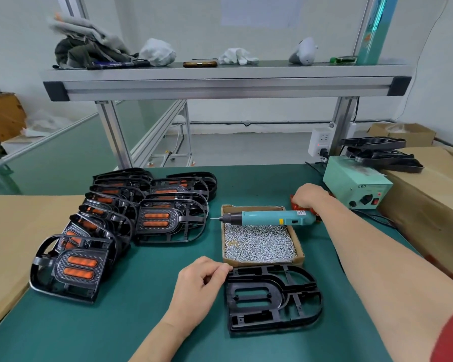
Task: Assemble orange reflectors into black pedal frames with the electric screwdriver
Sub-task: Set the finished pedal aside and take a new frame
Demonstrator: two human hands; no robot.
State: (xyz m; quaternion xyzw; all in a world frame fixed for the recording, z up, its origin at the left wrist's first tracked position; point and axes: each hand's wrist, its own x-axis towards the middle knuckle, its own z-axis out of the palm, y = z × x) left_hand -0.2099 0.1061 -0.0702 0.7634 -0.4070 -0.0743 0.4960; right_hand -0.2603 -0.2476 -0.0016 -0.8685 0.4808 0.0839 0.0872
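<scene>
Now, lower centre, the left hand (pixel 199 280) pinches the empty black pedal frame (pixel 273 300) flat on the counter (pixel 131 304). Right hand (pixel 309 196) sits on the orange reflectors (pixel 296 202), grip unclear. The electric screwdriver (pixel 267 218) lies across the screw box (pixel 259 244).

Left hand (pixel 196 286): curled fingertips on far-left corner of empty black pedal frame (pixel 256 320), flat on green mat (pixel 147 296); grip unclear. Right hand (pixel 309 195) on orange reflectors (pixel 294 201), fingers hidden. Electric screwdriver (pixel 270 217) lies across screw box (pixel 223 231); finished pedals (pixel 165 220) stacked left.
</scene>
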